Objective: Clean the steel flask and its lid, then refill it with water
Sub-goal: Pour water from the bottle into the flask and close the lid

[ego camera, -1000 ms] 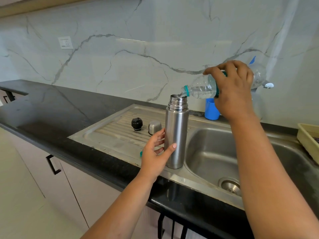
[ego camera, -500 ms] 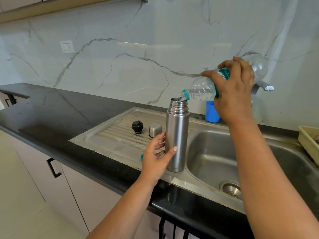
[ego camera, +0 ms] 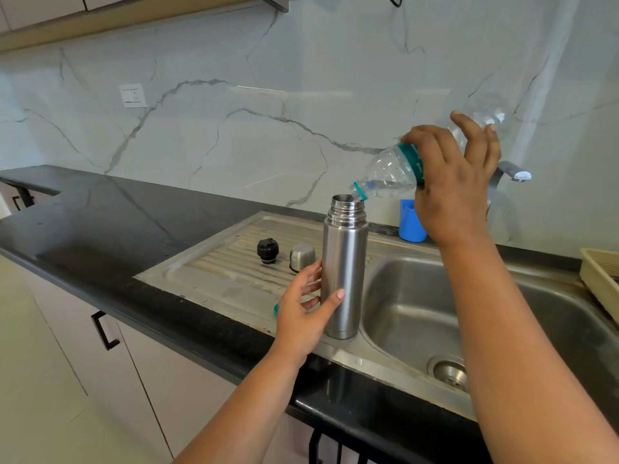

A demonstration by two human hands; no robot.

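Observation:
The steel flask stands upright and uncapped on the sink's drainboard, next to the basin. My left hand wraps its lower body from the left. My right hand holds a clear plastic water bottle with a teal label, tilted neck-down so its mouth sits at the flask's opening. The bottle looks nearly empty. A black stopper and the steel cap rest on the drainboard behind my left hand.
The sink basin with its drain lies to the right. A blue cup stands at the back wall near the tap. A beige basket sits far right. A small teal bottle cap peeks out beside my left hand. Black counter extends left.
My right hand has raised the bottle's base, so the bottle tilts more steeply into the flask. The flask and my left hand have stayed in place.

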